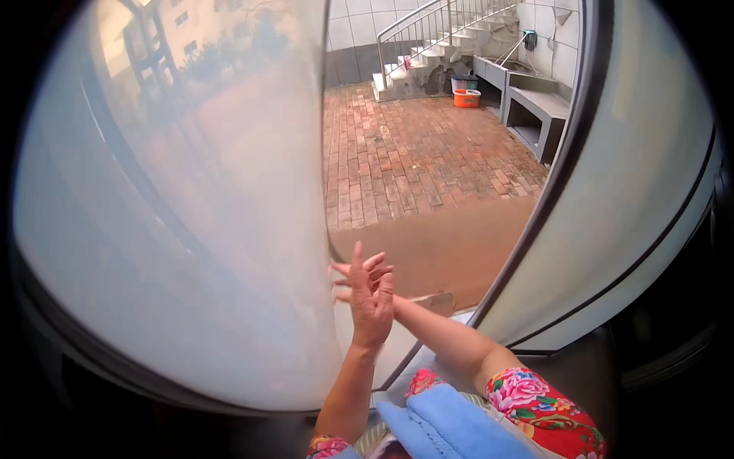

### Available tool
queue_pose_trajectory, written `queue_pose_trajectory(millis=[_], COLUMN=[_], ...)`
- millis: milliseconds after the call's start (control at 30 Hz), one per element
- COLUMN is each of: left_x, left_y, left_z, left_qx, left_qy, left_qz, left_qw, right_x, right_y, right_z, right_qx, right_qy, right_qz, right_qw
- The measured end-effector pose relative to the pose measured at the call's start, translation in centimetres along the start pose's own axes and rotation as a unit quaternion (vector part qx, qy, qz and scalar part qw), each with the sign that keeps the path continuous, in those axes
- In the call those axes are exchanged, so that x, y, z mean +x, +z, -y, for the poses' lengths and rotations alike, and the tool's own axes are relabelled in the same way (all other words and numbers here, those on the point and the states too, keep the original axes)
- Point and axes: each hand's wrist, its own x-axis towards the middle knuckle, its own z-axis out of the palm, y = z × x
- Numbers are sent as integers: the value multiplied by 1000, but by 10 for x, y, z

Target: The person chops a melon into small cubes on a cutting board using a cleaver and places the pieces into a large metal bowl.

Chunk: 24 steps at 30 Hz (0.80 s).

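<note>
A large pale, glossy door panel (229, 229) takes up the left side, its free edge running down near the middle. My left hand (372, 310) is raised beside that edge, palm partly turned up and fingers spread, holding nothing. Behind it, my right forearm crosses from the lower right. Part of my right hand (342, 282) is hidden by the left, with several fingertips stretched left at the door's edge. Whether they touch the panel I cannot tell. Both arms come from red floral sleeves (535, 398), with a light blue cloth (459, 424) over my front.
A dark-framed pale panel (642, 199) bounds the doorway on the right. Outside lie red brick paving (420, 153) and a brown strip (443, 245) at the threshold. Beyond are stairs with a metal railing (417, 27), an orange tub (466, 99) and a grey concrete trough (527, 96).
</note>
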Motion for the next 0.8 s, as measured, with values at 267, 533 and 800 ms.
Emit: queue_pose_trajectory(millis=[267,533,800], left_x=[98,163,255], left_y=[-104,-187,-229], left_z=[45,22,47], left_qx=[161,296,418], left_qy=[33,130,314], left_qz=[-210,-418,-653], left_qw=[964,849,548], right_x=[-63,-116,-156], right_y=[-126,-244,-294], right_z=[-118,-229,-266], right_qx=[-340,-149,-366], right_qy=[282,583,645], right_qz=[198,-159,-8], right_qw=[875,782,670])
